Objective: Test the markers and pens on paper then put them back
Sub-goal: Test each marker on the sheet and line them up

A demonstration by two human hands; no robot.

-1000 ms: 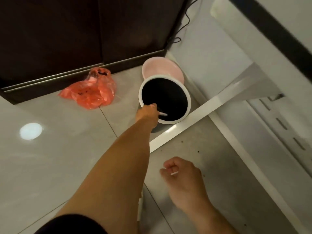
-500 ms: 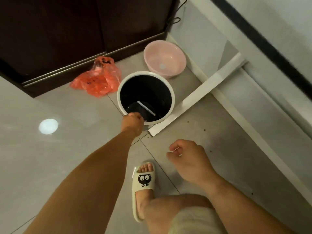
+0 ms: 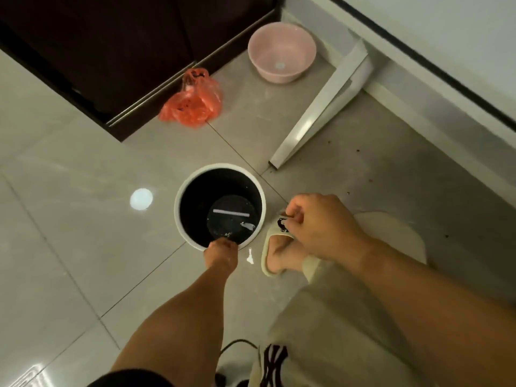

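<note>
White pen [image 3: 231,213] on bin [image 3: 192,199] floor, beyond left grip [image 3: 220,254] clutching rim.

A single head-worn wide-angle camera looks steeply down and forward at the tiled floor [image 3: 83,247], the bin [image 3: 177,210] near centre.

Dim, warm indoor light; a ceiling lamp glares off the glossy floor [image 3: 83,219]; edges bend and soften with wide-angle distortion.

one pen [image 3: 231,213], one bin [image 3: 220,165], one basin [image 3: 268,51]
</note>
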